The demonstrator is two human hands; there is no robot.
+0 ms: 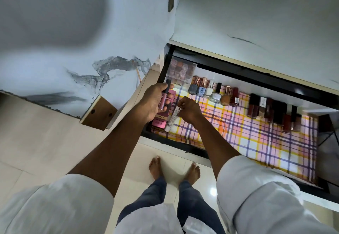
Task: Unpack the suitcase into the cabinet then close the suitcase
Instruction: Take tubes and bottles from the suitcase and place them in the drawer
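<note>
Marble-fronted cabinet, with its drawer [185, 148] pulled out over pale floor tiles. My left hand [153, 103] grips a gloss tube [163, 97], kept back, I'd judge, for placing next. My right hand [189, 111] pinches a white tube [172, 119] down beside the pink box [162, 122], near left. Bottles [214, 92] line the far edge, probably for tidiness. No suitcase in view.

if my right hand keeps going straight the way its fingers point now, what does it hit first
Most likely the white tube that the right hand already pinches, then the pink box beside it; depth is hard to judge.
</note>
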